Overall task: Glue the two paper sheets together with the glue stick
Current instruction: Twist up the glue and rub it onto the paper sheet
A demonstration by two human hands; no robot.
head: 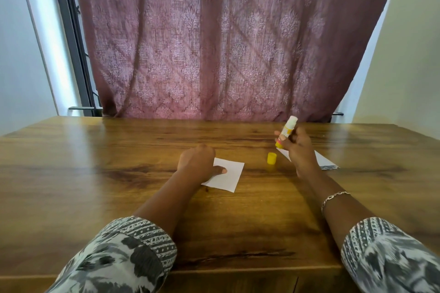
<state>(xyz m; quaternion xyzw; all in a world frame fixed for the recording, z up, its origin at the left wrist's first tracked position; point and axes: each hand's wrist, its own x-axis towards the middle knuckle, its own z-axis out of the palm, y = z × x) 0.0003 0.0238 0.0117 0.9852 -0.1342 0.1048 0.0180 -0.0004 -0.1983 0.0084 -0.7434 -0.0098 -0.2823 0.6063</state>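
Note:
A small white paper sheet lies flat near the middle of the wooden table. My left hand rests on its left part, thumb pressing down on the paper. My right hand is raised above the table and grips the glue stick, a white tube with a yellow base, held tilted with its uncapped end up. The yellow cap stands on the table between the two hands. A second white sheet lies to the right, partly hidden behind my right hand.
A patterned mauve curtain hangs behind the table's far edge. White walls stand at both sides. The table's front edge runs just below my forearms.

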